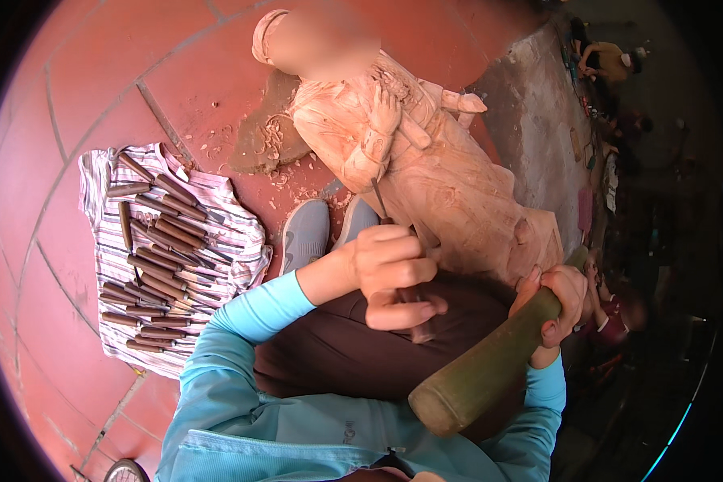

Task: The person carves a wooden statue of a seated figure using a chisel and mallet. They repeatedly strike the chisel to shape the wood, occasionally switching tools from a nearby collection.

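A carved wooden statue (458, 197) of a robed figure lies in front of me, one of its hands clasping a rod-like piece. My left hand (395, 273) is closed around the dark wooden handle of a carving chisel (420, 328). Its thin metal blade points away from me and meets the statue by the carved sleeve; whether the edge is in the wood, I cannot tell. Raised to the right, my right hand (566, 297) grips a green, club-shaped mallet (482, 361). The mallet's thick end hangs toward my lap, apart from the chisel.
To the left, a striped shirt (116, 249) is spread on red floor tiles (64, 297), with several wooden-handled chisels (161, 265) across it. Wood shavings (277, 145) lie beside the statue. Grey shoes (305, 233) stand close to it. Other people (610, 60) work at far right.
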`<action>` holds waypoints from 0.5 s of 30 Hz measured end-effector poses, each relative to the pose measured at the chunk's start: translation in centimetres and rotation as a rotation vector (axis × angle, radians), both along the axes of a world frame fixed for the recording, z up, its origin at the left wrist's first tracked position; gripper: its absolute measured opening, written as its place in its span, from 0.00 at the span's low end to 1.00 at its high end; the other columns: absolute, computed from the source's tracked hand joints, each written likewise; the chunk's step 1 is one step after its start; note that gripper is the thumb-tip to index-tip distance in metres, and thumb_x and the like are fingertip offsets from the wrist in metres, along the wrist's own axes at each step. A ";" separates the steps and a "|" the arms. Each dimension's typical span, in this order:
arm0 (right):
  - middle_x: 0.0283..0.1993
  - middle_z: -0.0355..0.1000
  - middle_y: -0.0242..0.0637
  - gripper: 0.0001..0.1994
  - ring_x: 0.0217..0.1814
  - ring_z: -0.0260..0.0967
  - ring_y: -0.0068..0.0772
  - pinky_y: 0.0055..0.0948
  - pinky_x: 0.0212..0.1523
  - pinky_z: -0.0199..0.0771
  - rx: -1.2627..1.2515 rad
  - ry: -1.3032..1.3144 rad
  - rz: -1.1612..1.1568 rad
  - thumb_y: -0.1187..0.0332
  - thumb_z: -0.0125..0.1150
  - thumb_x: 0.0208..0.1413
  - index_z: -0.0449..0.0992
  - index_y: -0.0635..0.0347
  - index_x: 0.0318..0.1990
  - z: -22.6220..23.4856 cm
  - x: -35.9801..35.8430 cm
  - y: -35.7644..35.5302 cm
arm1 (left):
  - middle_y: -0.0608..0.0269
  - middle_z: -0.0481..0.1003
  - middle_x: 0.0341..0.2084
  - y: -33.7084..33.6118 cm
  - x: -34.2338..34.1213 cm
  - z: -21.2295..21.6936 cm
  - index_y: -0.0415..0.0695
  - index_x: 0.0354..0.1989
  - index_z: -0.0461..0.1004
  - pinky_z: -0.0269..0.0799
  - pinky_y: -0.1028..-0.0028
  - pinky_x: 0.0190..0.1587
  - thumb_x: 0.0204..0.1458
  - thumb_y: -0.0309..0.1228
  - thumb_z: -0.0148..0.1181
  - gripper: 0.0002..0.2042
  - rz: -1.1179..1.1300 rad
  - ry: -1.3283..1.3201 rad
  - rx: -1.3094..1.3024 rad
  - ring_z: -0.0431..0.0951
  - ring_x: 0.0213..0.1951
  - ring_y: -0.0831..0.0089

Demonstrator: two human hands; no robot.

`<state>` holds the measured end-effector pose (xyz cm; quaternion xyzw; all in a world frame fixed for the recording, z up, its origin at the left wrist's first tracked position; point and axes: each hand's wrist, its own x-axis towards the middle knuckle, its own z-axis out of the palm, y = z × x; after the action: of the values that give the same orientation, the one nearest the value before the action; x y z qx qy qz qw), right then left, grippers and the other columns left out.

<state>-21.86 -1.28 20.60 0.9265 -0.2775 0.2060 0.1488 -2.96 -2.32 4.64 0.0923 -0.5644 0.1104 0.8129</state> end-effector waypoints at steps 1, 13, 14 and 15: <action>0.39 0.65 0.31 0.45 0.31 0.66 0.39 0.38 0.31 0.66 0.002 0.023 0.002 0.85 0.64 0.42 0.55 0.19 0.61 0.0 0.0 0.1 | 0.59 0.69 0.30 -0.3 -0.8 0.0 0.48 0.46 0.63 0.58 0.80 0.16 0.48 0.33 0.67 0.20 -0.036 0.042 0.084 0.67 0.20 0.74; 0.39 0.63 0.31 0.49 0.31 0.65 0.36 0.37 0.29 0.68 -0.109 0.128 0.054 0.86 0.63 0.42 0.52 0.12 0.62 -0.3 -1.0 -0.1 | 0.75 0.56 0.09 -1.5 0.0 0.6 0.49 0.13 0.61 0.48 0.80 0.14 0.41 0.37 0.72 0.21 -0.038 -0.180 0.240 0.59 0.11 0.80; 0.39 0.63 0.31 0.49 0.31 0.65 0.36 0.37 0.29 0.68 -0.110 0.130 0.059 0.86 0.63 0.42 0.52 0.12 0.62 -0.3 -1.0 -0.1 | 0.74 0.55 0.10 -1.5 -0.1 0.5 0.49 0.12 0.60 0.50 0.79 0.14 0.41 0.36 0.72 0.22 -0.033 -0.179 0.259 0.60 0.12 0.79; 0.39 0.63 0.31 0.49 0.31 0.65 0.36 0.38 0.30 0.68 -0.110 0.132 0.064 0.86 0.63 0.42 0.52 0.12 0.62 -0.3 -1.0 -0.1 | 0.72 0.55 0.10 -1.4 -0.2 0.5 0.49 0.12 0.58 0.51 0.78 0.14 0.41 0.36 0.72 0.23 -0.027 -0.178 0.278 0.60 0.12 0.77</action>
<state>-22.88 -1.39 20.29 0.9368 -0.2256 0.1642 0.2109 -3.17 -3.71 5.11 0.1863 -0.6451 0.0280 0.7405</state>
